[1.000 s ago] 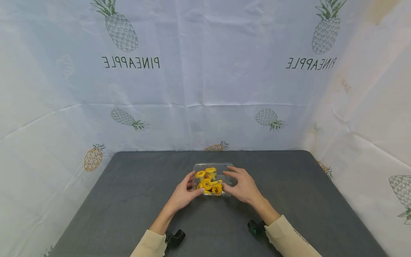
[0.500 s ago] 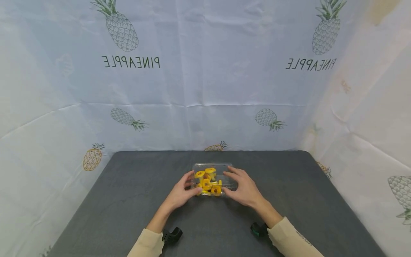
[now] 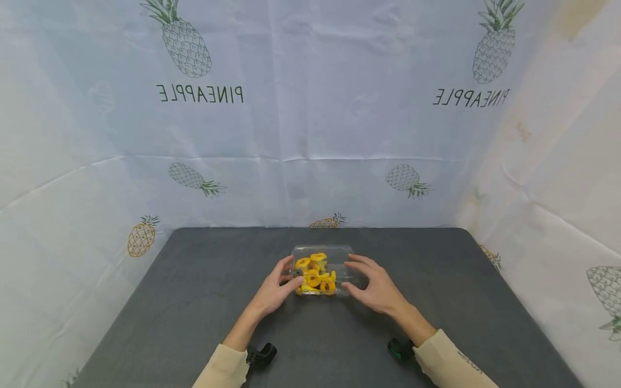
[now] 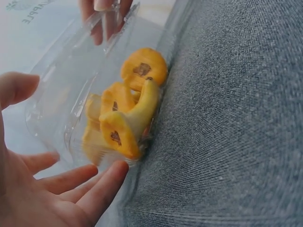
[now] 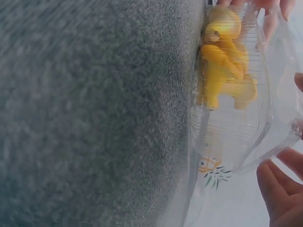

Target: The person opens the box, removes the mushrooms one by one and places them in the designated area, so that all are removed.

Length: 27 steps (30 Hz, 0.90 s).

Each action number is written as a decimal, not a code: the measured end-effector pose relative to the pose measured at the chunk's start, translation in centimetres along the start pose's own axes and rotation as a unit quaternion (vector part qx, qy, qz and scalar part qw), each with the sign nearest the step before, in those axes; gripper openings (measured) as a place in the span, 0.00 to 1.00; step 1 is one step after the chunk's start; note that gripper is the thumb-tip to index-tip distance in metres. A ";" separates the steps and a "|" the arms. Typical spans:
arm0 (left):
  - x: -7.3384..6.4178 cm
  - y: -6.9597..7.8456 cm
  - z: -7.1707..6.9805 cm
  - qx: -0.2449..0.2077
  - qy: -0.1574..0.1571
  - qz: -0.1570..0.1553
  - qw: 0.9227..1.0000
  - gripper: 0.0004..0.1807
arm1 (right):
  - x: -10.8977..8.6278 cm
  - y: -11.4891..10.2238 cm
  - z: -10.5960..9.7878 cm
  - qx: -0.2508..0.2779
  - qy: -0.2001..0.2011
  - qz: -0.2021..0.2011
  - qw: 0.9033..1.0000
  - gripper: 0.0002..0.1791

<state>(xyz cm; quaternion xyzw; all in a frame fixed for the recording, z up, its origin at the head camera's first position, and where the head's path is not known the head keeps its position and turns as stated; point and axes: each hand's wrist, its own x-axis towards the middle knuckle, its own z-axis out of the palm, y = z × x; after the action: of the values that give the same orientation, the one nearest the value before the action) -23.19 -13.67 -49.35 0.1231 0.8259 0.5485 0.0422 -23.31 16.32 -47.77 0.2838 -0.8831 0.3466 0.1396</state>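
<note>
A clear plastic clamshell box (image 3: 342, 269) rests on the dark table, with several yellow mushrooms (image 3: 312, 278) inside, their flared caps brown at the centre. My left hand (image 3: 273, 291) is at the box's left end; in the left wrist view, its fingers (image 4: 106, 189) extend against that end and the thumb stands apart from them near the lid. At the right end is my right hand (image 3: 378, 285), thumb in front and fingertips farther back. Seen from the right wrist, a lid edge (image 5: 279, 146) lies between thumb and fingers, which look spread rather than pinched.
The dark grey table (image 3: 194, 302) extends around the box. A white curtain (image 3: 310, 108) printed with pineapples hangs behind and along both sides. A black wrist mount (image 3: 262, 355) is on my left wrist, another (image 3: 400, 349) on my right.
My right hand has shifted slightly right, away from the mushrooms. The left thumb has drawn back a little toward the box's left end. The box has barely moved.
</note>
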 end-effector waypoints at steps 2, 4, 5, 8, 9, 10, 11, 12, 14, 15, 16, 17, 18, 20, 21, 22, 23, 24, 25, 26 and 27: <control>0.0 -0.1 0.0 -0.004 0.002 0.009 1.000 0.40 | 0.0 0.1 -0.1 0.005 0.004 -0.004 1.000 0.26; 0.1 -0.2 0.0 -0.009 0.003 0.017 1.000 0.39 | 0.1 0.0 -0.2 0.011 0.008 -0.006 1.000 0.25; 0.1 -0.2 0.0 -0.012 0.003 0.019 1.000 0.39 | 0.2 0.0 -0.3 0.012 0.009 -0.006 1.000 0.25; 0.1 -0.2 -0.2 -0.021 -0.004 0.017 1.000 0.39 | 0.4 -0.2 -0.5 0.014 0.012 -0.001 1.000 0.24; 0.1 -0.3 -0.3 -0.021 -0.007 0.012 1.000 0.40 | 0.5 -0.2 -0.5 0.015 0.014 0.001 1.000 0.24; 0.1 -0.3 -0.4 -0.022 -0.010 0.007 1.000 0.42 | 0.6 -0.3 -0.6 0.015 0.015 0.002 1.000 0.23; 0.1 -0.3 -0.4 -0.020 -0.013 0.001 1.000 0.43 | 0.6 -0.4 -0.6 0.014 0.017 0.004 1.000 0.23; 0.2 -0.3 -0.5 -0.021 -0.016 -0.003 1.000 0.45 | 0.7 -0.4 -0.7 0.014 0.019 0.006 1.000 0.23; 0.2 -0.4 -0.5 -0.021 -0.020 -0.011 1.000 0.47 | 0.8 -0.5 -0.7 0.015 0.022 0.007 1.000 0.23; 0.2 -0.5 -0.5 -0.021 -0.023 -0.013 0.999 0.48 | 0.9 -0.5 -0.8 0.017 0.024 0.008 1.000 0.22; 0.2 -0.6 -0.4 -0.020 -0.026 -0.014 0.999 0.49 | 1.0 -0.5 -0.8 0.018 0.027 0.009 0.999 0.22; 0.2 -0.7 -0.4 -0.016 -0.028 -0.012 0.999 0.49 | 1.0 -0.5 -0.8 0.018 0.029 0.010 0.999 0.22; 0.2 -0.8 -0.3 -0.018 -0.030 -0.009 0.999 0.48 | 1.1 -0.5 -0.8 0.021 0.031 0.012 0.999 0.22; 0.3 -0.9 -0.2 -0.013 -0.034 -0.006 0.999 0.47 | 1.2 -0.5 -0.9 0.023 0.034 0.016 0.999 0.22; 0.3 -1.0 -0.2 -0.011 -0.034 -0.002 0.999 0.45 | 1.2 -0.5 -0.9 0.024 0.035 0.018 0.999 0.22; 0.3 -1.0 -0.2 -0.009 -0.033 -0.001 0.999 0.44 | 1.3 -0.5 -0.9 0.025 0.037 0.020 0.999 0.22; 0.3 -1.0 -0.2 -0.009 -0.033 0.002 0.999 0.43 | 1.3 -0.5 -0.9 0.026 0.038 0.022 0.999 0.22; 0.3 -1.0 -0.2 -0.010 -0.033 0.002 0.999 0.42 | 1.3 -0.5 -1.0 0.029 0.040 0.023 0.999 0.22; 0.3 -1.0 -0.2 -0.010 -0.034 0.003 0.999 0.42 | 1.4 -0.5 -1.0 0.030 0.041 0.024 0.998 0.23; 0.3 -1.0 -0.2 -0.011 -0.034 0.004 0.999 0.41 | 1.5 -0.5 -1.0 0.031 0.043 0.025 0.998 0.22; 0.2 -1.0 -0.2 -0.011 -0.035 0.005 0.999 0.41 | 1.5 -0.5 -1.0 0.033 0.045 0.026 0.998 0.22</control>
<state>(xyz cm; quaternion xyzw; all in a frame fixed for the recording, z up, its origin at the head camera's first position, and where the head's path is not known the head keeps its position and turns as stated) -23.61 -14.14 -50.22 0.1461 0.8170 0.5534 0.0699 -24.19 16.11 -46.05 0.2493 -0.8712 0.3911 0.1610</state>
